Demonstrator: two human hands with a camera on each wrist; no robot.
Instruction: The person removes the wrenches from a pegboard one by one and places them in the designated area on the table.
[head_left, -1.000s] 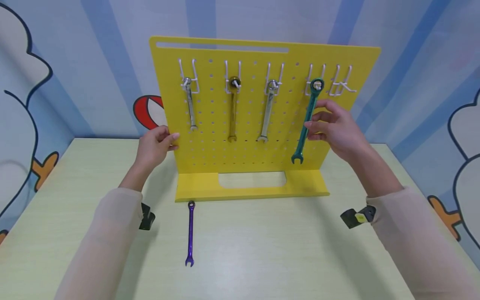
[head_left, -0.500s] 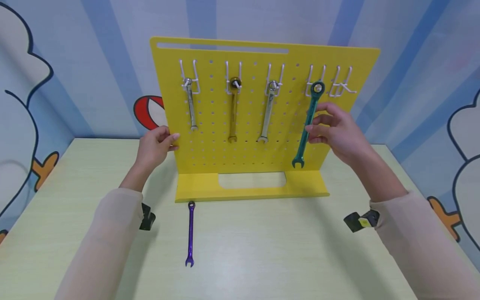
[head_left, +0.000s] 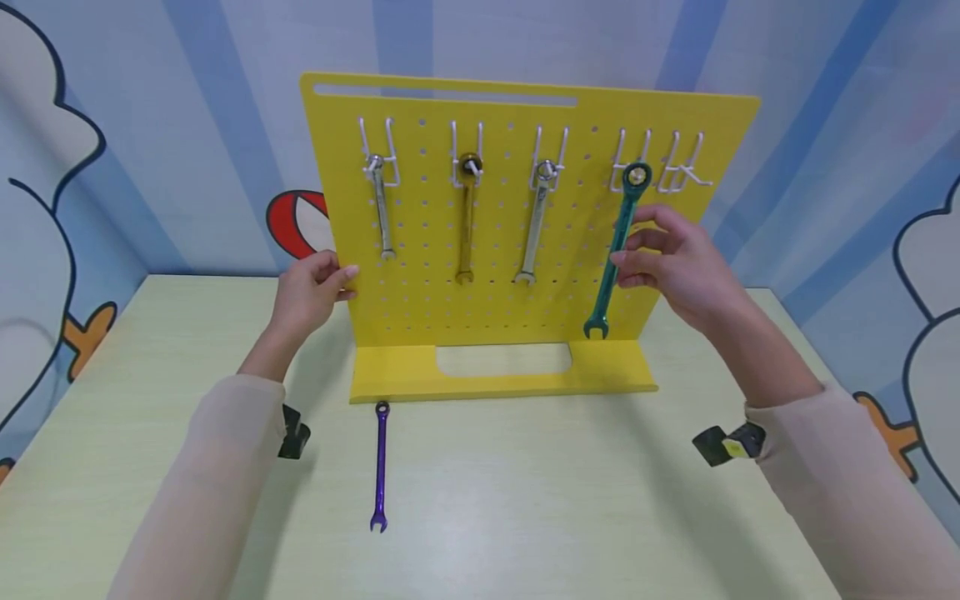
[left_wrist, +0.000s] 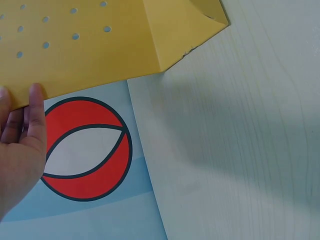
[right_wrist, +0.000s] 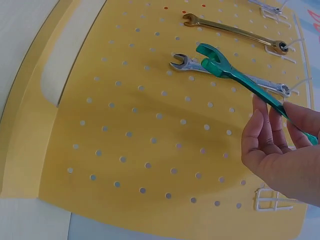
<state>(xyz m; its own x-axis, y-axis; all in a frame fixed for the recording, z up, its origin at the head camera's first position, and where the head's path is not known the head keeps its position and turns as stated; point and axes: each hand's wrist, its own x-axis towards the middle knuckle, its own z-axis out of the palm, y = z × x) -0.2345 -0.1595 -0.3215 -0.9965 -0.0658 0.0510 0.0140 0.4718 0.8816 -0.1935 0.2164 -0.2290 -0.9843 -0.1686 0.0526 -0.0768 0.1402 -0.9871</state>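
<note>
My right hand [head_left: 675,262] pinches a green combination wrench [head_left: 624,218] by its shank, between thumb and fingers. Its ring end is up, overlapping the fourth hook from the left, and its open end points down. In the right wrist view the green wrench [right_wrist: 250,86] stands out in front of the board. At the left edge of the yellow pegboard [head_left: 408,321], my left hand [head_left: 306,292] grips the panel with the thumb in front. Three more wrenches hang by their ring ends: a short silver one [head_left: 382,212], a gold one [head_left: 467,225] and a longer silver one [head_left: 536,229].
A purple wrench [head_left: 381,467] lies on the pale wooden table [head_left: 540,500], in front of the board's base. The rightmost white hook [head_left: 678,177] carries no wrench. Behind the board rises a blue striped backdrop [head_left: 480,42] with cartoon prints.
The green wrench and my right hand have come slightly down and to the right, mostly in the first half second. My left hand keeps its grip on the board.
</note>
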